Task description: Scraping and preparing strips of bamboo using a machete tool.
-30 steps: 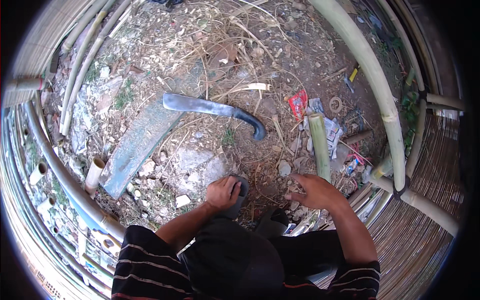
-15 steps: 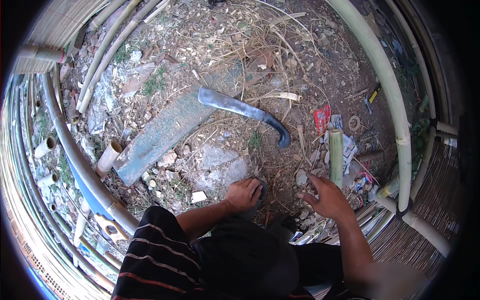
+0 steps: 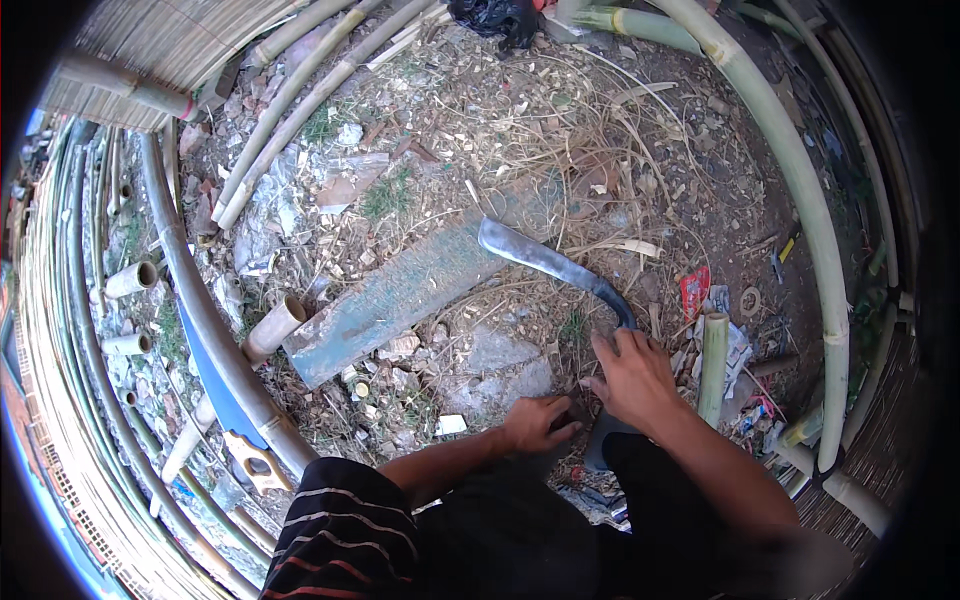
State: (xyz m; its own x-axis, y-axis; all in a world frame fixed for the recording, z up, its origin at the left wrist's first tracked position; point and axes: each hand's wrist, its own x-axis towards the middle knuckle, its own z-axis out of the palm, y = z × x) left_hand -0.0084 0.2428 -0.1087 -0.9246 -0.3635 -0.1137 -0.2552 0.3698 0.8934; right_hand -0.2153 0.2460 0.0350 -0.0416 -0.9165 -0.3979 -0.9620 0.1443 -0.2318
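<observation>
While your right hand (image 3: 632, 375) lies open-fingered on the machete (image 3: 556, 266) handle, your left hand (image 3: 535, 422) curls loosely against the littered ground (image 3: 480, 120), gripping nothing.

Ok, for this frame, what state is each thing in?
Machete: lying flat on the ground, blade resting across the plank.
Right hand: open, fingers at the machete's handle end.
Left hand: curled on a dark object by the knee.
Green plank: flat on the ground.
Short bamboo piece: lying loose.
</observation>
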